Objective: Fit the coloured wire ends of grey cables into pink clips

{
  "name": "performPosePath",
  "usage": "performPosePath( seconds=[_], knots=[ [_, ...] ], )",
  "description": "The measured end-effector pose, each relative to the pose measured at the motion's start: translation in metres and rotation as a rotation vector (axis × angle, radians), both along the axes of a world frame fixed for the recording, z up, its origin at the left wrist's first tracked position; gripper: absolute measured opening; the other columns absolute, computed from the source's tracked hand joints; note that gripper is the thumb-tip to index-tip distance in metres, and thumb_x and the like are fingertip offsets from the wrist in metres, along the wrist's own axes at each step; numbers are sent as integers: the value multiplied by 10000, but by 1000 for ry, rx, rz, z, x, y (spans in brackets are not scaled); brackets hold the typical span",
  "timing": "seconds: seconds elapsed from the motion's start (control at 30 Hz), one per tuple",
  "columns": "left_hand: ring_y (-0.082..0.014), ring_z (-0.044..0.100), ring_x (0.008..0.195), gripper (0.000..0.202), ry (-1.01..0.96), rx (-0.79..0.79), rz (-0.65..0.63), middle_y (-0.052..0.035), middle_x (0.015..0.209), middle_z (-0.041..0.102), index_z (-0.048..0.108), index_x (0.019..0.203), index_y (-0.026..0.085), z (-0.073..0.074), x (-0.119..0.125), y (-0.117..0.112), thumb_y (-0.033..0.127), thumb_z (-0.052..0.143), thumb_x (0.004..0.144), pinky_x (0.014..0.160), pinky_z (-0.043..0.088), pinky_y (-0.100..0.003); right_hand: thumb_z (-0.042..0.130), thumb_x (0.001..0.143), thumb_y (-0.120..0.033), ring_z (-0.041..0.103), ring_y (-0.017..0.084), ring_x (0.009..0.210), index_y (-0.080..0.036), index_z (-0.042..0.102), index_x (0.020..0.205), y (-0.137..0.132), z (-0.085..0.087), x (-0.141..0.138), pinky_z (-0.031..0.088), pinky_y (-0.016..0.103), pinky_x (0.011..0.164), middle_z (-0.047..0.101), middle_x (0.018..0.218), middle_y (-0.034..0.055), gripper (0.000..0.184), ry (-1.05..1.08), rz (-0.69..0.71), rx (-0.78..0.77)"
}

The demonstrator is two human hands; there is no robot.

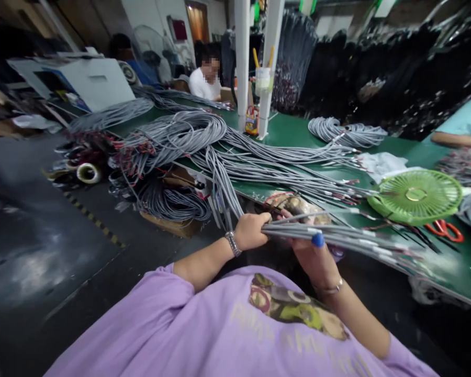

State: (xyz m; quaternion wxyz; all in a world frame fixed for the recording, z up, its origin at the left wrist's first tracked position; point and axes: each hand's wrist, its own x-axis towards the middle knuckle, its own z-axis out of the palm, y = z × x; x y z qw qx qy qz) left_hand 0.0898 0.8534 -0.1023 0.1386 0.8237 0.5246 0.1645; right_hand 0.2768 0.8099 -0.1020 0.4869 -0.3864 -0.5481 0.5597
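Observation:
A bundle of grey cables (290, 229) stretches across in front of my chest, its stripped, tagged ends pointing right. My left hand (251, 231) is closed in a fist around the bundle. From below, my right hand (312, 259) wraps the same bundle, its thumb, in a blue finger cover (317, 240), lying over the cables and its fingertips showing on the far side. One cable (317, 214) stands apart just above the rest. More grey cables (223, 183) hang over the table edge beside my left hand.
Long rows of grey cables (275, 173) and a coiled heap (192, 131) lie on the green table (290, 125). A green basket (419, 196) and red-handled scissors (445, 230) are at right. White posts (241, 63) rise behind. One person (206, 81) sits opposite; another's arm (459, 139) shows at far right.

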Motion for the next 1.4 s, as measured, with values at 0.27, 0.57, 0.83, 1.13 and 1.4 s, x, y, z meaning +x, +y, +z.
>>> performPosePath(
  seconds=[0.27,0.57,0.83,1.13,1.4],
  knots=[
    [-265,649,730,193,172,101,-16,-63,699,666,620,782,212,20,-24,-20,357,565,668,632,376,-327,723,773,-374,502,110,609,-219,381,583,-12,25,-16,514,381,1022,311,556,-58,421,745,-128,-197],
    [-220,600,688,119,140,77,-92,-46,663,636,584,725,217,-20,-46,-40,291,556,634,689,403,-326,738,778,-345,514,107,581,-205,635,886,-21,9,-25,531,373,872,415,541,-81,204,540,103,-186],
    [-134,527,656,251,-165,-277,-12,35,678,582,583,795,200,-72,-61,-10,449,561,793,645,377,-250,744,791,-427,629,200,963,-214,644,944,10,-14,-28,494,379,957,680,1004,45,281,144,68,-30],
    [-167,563,629,503,-601,-654,-263,-33,604,592,595,695,161,-62,-42,-3,661,620,746,640,462,-293,658,830,-518,566,174,753,-176,643,850,50,-21,-53,513,359,764,634,818,32,343,-307,60,218],
    [-136,518,550,742,-650,-670,-332,-41,576,576,525,629,171,-70,-42,-13,863,312,792,586,443,-286,628,863,-550,625,168,784,-198,681,806,30,-23,-38,542,336,812,680,836,37,360,6,-167,101]
  ],
)
